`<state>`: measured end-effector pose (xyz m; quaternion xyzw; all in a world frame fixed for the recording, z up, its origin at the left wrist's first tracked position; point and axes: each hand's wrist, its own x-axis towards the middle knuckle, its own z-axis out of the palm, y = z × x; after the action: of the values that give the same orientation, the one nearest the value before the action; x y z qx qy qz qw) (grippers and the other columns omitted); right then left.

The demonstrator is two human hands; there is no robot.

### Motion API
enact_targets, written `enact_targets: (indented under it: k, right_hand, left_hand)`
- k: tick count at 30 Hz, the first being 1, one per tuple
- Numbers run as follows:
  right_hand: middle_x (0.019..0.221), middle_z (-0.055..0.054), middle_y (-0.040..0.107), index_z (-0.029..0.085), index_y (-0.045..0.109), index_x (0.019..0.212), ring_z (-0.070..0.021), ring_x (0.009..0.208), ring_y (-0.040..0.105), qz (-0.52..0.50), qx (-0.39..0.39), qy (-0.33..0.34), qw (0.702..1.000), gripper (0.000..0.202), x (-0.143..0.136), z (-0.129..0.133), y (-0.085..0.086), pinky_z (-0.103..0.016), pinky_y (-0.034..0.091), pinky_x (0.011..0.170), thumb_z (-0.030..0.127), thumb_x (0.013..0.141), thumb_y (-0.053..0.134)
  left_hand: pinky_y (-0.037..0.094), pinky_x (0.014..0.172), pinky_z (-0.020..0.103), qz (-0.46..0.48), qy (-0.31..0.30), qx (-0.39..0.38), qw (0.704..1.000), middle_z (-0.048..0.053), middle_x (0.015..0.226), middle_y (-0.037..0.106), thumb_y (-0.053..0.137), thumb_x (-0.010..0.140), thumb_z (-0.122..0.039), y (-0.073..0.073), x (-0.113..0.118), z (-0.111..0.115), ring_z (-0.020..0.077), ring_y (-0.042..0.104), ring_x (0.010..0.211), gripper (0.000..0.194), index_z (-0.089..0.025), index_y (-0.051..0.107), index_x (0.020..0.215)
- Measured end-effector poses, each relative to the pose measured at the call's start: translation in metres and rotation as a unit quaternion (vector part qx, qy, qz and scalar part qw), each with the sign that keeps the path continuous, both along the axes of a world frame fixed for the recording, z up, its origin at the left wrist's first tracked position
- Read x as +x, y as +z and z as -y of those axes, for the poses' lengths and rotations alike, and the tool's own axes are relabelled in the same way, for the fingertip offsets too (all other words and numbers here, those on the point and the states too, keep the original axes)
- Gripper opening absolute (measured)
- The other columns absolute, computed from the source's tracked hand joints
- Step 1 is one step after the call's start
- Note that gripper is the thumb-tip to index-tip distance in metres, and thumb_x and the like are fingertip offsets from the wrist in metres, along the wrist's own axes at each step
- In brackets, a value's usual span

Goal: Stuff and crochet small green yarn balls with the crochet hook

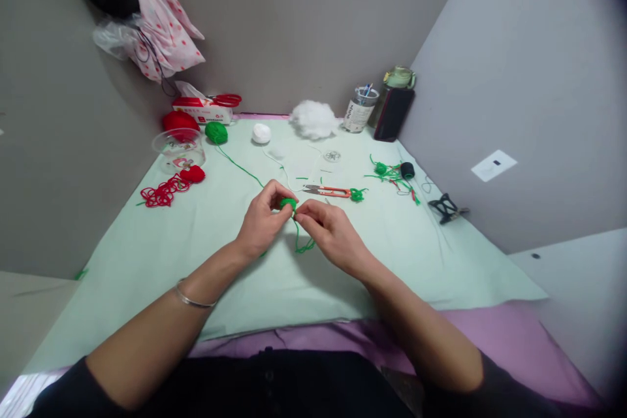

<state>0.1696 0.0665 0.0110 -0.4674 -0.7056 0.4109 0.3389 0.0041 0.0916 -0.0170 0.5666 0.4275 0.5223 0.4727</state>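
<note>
My left hand (264, 219) pinches a small green yarn piece (288, 203) between thumb and fingers above the middle of the table. Close against it, my right hand (330, 232) has thumb and fingertips pressed together at the piece's right edge; what they grip is too small to make out. A loop of green yarn (304, 248) hangs below the hands. Just beyond lie orange-handled thread snips (328, 191), their blades pointing left, with a green yarn tangle (358, 194) at the handle end. A green yarn ball (216, 132) at the back left trails a strand toward my left hand.
Red yarn (164, 191), a clear plastic tub (181, 150) and a tissue box (203, 110) are on the left. At the back are a white yarn ball (261, 134), white stuffing (313, 119), a pen cup (360, 111) and a phone (394, 114). A black clip (447, 209) lies right.
</note>
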Motion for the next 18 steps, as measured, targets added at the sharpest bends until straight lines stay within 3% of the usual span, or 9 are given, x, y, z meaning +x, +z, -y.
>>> enact_targets:
  k: [5,9,12,15,18]
  right_hand:
    - [0.069,0.003,0.059,0.017,0.066,0.107,-0.0106,0.061,0.045,-0.03,-0.078,0.087,0.993,0.025,0.028,-0.007,0.012,-0.026,0.033,0.059,0.038,0.097,0.057]
    - [0.065,0.003,0.058,0.015,0.069,0.103,-0.01,0.059,0.045,0.004,-0.135,0.132,0.982,0.028,0.053,-0.005,0.018,-0.026,0.031,0.056,0.041,0.094,0.065]
    - [0.062,0.004,0.055,0.015,0.071,0.1,-0.01,0.057,0.044,-0.028,-0.143,0.097,0.985,0.03,0.065,-0.004,0.011,-0.026,0.03,0.054,0.044,0.092,0.067]
    - [0.053,0.007,0.043,0.017,0.072,0.091,-0.009,0.05,0.034,-0.139,-0.11,0.012,0.984,0.031,0.075,-0.009,0.005,-0.027,0.025,0.051,0.048,0.088,0.071]
    - [0.051,0.01,0.032,0.02,0.068,0.086,-0.0077,0.047,0.025,-0.272,-0.063,-0.086,0.956,0.029,0.087,-0.022,0.009,-0.026,0.022,0.049,0.048,0.083,0.077]
  left_hand:
    - [0.05,0.07,0.031,0.041,0.021,-0.029,0.999,0.0,0.08,0.068,0.072,0.078,-0.024,0.001,-0.008,-0.005,0.0156,0.064,0.068,0.013,-0.019,0.062,0.085]
    - [0.05,0.069,0.029,0.09,0.085,-0.035,0.992,0.0,0.079,0.064,0.065,0.083,-0.027,0.008,-0.023,-0.017,0.0137,0.059,0.067,0.013,-0.019,0.067,0.093]
    - [0.048,0.065,0.027,0.112,0.115,-0.037,0.986,0.002,0.078,0.062,0.062,0.081,-0.026,0.011,-0.034,-0.025,0.0127,0.056,0.064,0.015,-0.017,0.071,0.09]
    - [0.047,0.061,0.026,0.13,0.145,-0.037,0.98,0.002,0.084,0.063,0.064,0.078,-0.025,0.01,-0.043,-0.032,0.0109,0.054,0.062,0.012,-0.017,0.068,0.086]
    - [0.046,0.06,0.024,0.139,0.164,-0.035,0.976,0.002,0.085,0.063,0.064,0.076,-0.025,0.007,-0.049,-0.037,0.0095,0.053,0.062,0.01,-0.017,0.065,0.082]
